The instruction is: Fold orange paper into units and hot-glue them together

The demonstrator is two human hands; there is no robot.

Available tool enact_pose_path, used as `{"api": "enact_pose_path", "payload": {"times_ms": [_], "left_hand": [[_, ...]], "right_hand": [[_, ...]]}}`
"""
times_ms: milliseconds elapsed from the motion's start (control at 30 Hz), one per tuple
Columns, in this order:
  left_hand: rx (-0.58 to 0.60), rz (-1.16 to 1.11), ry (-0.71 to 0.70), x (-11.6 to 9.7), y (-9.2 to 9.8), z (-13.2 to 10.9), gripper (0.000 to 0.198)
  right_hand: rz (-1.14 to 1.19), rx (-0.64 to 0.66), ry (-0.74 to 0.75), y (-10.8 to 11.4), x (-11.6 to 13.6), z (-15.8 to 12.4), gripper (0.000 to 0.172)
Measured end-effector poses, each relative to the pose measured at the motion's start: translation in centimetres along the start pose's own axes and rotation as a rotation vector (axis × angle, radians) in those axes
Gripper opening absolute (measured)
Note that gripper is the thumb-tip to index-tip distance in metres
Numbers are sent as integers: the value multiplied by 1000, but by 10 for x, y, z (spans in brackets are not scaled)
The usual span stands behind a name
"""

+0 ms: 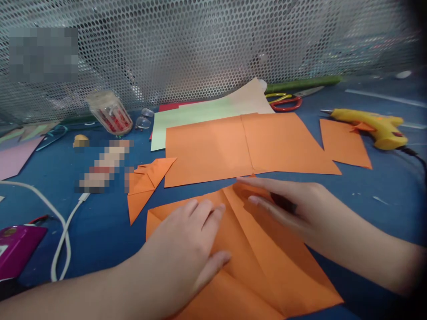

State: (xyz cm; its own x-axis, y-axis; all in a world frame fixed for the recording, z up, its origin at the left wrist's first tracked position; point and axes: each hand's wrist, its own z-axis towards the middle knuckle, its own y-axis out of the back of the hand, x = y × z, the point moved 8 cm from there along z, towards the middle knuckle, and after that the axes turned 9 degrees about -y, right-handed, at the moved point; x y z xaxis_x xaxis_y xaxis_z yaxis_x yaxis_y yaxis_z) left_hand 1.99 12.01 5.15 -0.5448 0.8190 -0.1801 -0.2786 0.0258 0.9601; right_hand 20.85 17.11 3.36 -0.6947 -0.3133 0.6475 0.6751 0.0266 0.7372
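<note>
An orange sheet of paper (267,253) with several crease lines lies in front of me. My left hand (193,240) rests on its left part, palm down, fingers loosely spread and thumb apart. At the far edge of the sheet, my right hand (290,204) touches the paper with its fingers stretched out and the thumb apart from them. The hand's shadow falls on the sheet, and the undersides of its fingers are hidden. Beyond the left hand is a folded orange paper piece (147,180) with pointed corners.
Behind lie a creased orange sheet (213,146), a pale green sheet (196,116), scissors (287,103) and a yellow glue gun (370,124) on a smaller orange piece (347,144). Leftward are a jar (111,113), glasses (144,119), a white cable (66,235) and a purple box (22,249).
</note>
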Motion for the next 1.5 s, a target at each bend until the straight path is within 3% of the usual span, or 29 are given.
{"api": "enact_pose_path", "payload": {"times_ms": [100, 200, 467, 867, 1100, 1500], "left_hand": [[-1, -59, 38, 9, -9, -2, 67], [13, -55, 48, 13, -13, -3, 75], [144, 37, 42, 12, -21, -1, 74], [-41, -35, 54, 19, -13, -1, 75], [-23, -34, 81, 23, -19, -1, 86], [-28, 37, 48, 16, -20, 1, 75]], "right_hand": [[-167, -9, 76, -3, 0, -2, 43], [-286, 41, 111, -8, -2, -5, 45], [-340, 25, 176, -8, 6, -11, 49], [-349, -25, 212, -8, 20, -19, 48], [-297, 3, 192, -9, 17, -18, 47], [-363, -70, 252, -5, 23, -20, 47]]}}
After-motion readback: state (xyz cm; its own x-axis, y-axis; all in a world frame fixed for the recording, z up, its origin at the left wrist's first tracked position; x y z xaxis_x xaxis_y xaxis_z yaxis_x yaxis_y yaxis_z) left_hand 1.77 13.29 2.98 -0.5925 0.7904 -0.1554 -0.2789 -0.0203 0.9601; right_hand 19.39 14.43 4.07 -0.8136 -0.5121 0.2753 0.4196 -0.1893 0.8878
